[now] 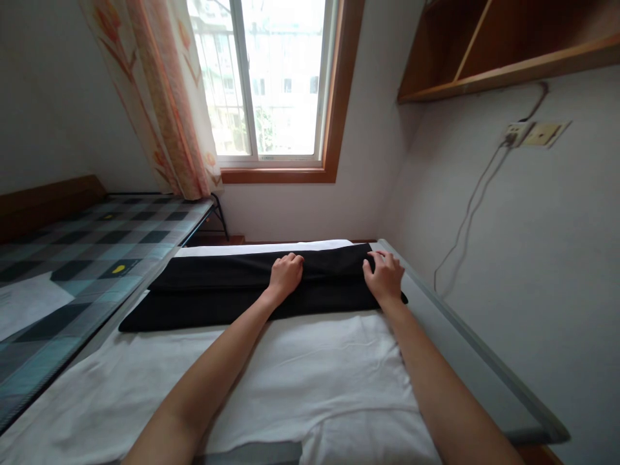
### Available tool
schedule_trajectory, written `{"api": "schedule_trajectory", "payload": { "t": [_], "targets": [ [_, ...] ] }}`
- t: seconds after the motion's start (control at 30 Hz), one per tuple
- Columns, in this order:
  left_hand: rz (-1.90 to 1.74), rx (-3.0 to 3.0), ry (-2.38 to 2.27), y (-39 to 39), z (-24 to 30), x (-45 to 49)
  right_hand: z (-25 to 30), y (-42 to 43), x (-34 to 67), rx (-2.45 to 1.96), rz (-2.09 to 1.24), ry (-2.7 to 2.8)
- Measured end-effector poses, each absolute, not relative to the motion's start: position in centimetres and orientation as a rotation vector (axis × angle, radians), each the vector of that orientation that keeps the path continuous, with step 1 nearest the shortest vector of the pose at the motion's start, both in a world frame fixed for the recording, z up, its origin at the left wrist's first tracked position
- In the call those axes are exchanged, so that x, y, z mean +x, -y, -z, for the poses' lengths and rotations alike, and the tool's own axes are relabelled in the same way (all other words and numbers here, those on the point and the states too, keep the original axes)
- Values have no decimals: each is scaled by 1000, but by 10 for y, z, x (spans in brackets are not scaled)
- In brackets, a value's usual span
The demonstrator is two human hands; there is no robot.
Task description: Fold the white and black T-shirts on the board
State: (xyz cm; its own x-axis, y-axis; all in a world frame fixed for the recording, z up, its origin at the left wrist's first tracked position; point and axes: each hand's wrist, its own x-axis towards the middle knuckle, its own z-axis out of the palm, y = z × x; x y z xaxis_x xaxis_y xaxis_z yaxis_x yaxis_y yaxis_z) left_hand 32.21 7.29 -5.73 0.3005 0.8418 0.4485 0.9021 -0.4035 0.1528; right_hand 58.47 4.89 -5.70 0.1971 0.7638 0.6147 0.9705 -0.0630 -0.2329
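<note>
A black garment (217,271), folded into a long flat strip, lies across the white shirt spread on the bed; its kind is not clear from the folds. Near the middle of its upper layer, my left hand (285,274) is closed on the cloth with curled fingers. At the strip's right end, my right hand (385,276) has thumb and fingers bent round the edge of the black cloth. The white shirt (310,368) stretches toward me beneath both forearms, a sleeve seam showing at the lower right. More white cloth (266,247) shows behind the black strip.
A grey board-like edge (484,349) runs along the right of the work surface. At left stands a bed with a checked cover (145,226) and a white paper (33,300). A window, a curtain (159,97), a wall shelf (508,71) and a plugged-in cord (467,213) surround it.
</note>
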Motion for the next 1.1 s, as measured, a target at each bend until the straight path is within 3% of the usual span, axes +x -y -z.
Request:
{"api": "schedule_trajectory", "payload": {
  "t": [0.13, 0.33, 0.67, 1.1],
  "targets": [
    [668, -2390, 1745, -81, 61, 309, 56, -59, 542, -1739, 427, 1956],
    [312, -2470, 2067, -89, 74, 303, 72, -86, 525, -1988, 75, 2211],
    [354, -2479, 2049, -87, 73, 304, 70, -115, 558, -2143, -163, 2044],
    [374, -2491, 2034, -88, 76, 303, 72, -125, 574, -2124, -201, 2070]
  ]
}}
